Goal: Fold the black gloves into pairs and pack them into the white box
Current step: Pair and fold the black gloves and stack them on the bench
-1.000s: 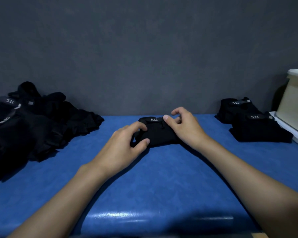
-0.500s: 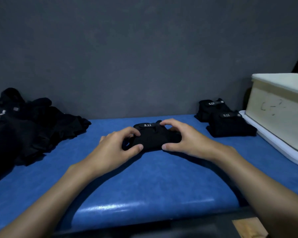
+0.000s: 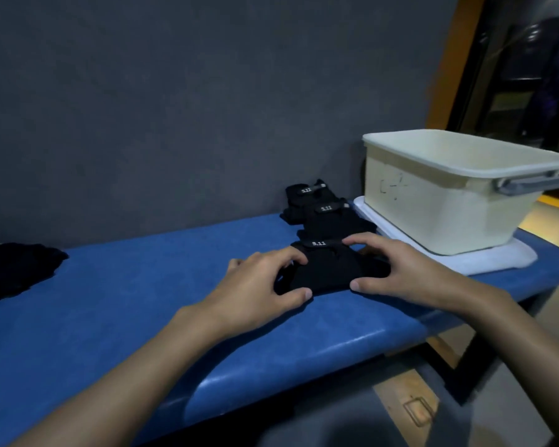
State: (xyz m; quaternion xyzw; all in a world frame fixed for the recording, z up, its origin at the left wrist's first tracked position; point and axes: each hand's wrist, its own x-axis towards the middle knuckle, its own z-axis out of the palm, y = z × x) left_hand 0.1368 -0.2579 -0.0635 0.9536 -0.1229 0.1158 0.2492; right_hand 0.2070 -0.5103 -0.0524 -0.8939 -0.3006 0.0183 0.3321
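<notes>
A folded pair of black gloves (image 3: 326,269) with a "5.11" tag lies on the blue padded bench (image 3: 136,285). My left hand (image 3: 255,285) grips its left side, thumb at the front edge. My right hand (image 3: 397,269) grips its right side, thumb in front and fingers over the back. Two more folded pairs (image 3: 323,211) sit just behind it against the wall. The white box (image 3: 449,201) stands open on its white lid (image 3: 484,262) to the right.
A heap of unfolded black gloves (image 3: 13,269) lies at the far left of the bench. A grey wall runs behind the bench. The bench ends just past the box; floor and a black frame leg (image 3: 465,359) show below right.
Both hands have carried the folded pair to the right along the bench, up against the other two folded pairs. My view has turned right, so the box is fully in sight.
</notes>
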